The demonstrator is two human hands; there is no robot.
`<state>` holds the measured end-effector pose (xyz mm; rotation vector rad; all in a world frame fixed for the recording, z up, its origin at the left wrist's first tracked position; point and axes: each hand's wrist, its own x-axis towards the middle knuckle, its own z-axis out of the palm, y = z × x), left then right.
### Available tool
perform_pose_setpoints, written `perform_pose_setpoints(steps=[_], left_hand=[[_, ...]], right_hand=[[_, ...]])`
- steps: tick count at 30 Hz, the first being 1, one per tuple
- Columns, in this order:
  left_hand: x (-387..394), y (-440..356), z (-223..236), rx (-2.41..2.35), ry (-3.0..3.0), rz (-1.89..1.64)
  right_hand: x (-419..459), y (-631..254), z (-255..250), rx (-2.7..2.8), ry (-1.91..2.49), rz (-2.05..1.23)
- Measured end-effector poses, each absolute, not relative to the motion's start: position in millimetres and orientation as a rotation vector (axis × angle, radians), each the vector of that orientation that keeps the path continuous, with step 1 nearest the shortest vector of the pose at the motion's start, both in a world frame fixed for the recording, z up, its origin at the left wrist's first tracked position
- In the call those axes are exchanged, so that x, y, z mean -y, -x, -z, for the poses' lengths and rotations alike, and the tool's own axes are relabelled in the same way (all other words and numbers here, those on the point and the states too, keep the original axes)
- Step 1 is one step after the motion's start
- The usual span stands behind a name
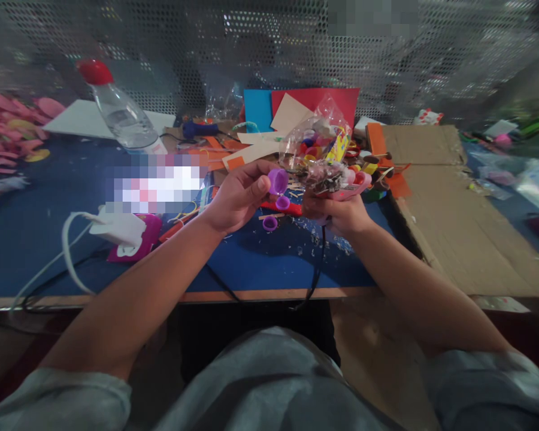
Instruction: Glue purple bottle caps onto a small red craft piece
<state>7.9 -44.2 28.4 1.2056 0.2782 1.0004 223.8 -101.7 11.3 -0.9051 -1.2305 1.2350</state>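
Between the thumb and fingers of my left hand (pixel 242 194) is a small purple plastic cap (pixel 278 181), its hollow side facing me. My right hand (pixel 341 211) is wrapped round the handle of a pink glue gun (pixel 348 190), whose front is caked with stringy, dirty glue. Its nozzle end points left, close to the cap; I cannot tell if they touch. A black cord (pixel 320 269) hangs below my right hand. Just under the cap are two more purple caps, one (pixel 282 203) by a red strip (pixel 291 208) and another (pixel 270 223) nearer me.
Behind my hands, a clear bag (pixel 314 140) of colourful bits stands among paper scraps. A red-capped bottle (pixel 124 117) leans at left, near a white plug (pixel 119 227) with cables. Flattened cardboard (pixel 467 221) covers the right side. White shavings dot the blue tabletop (pixel 269 263).
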Motion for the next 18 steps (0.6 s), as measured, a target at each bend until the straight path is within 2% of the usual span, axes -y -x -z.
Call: perform_pose_setpoints(steps=[18], left_hand=[[46.1,-6.9,-29.9,-0.311,-1.248,-0.981]], right_hand=[[103.0,-224.5,-10.3,1.248,0.924,-1.226]])
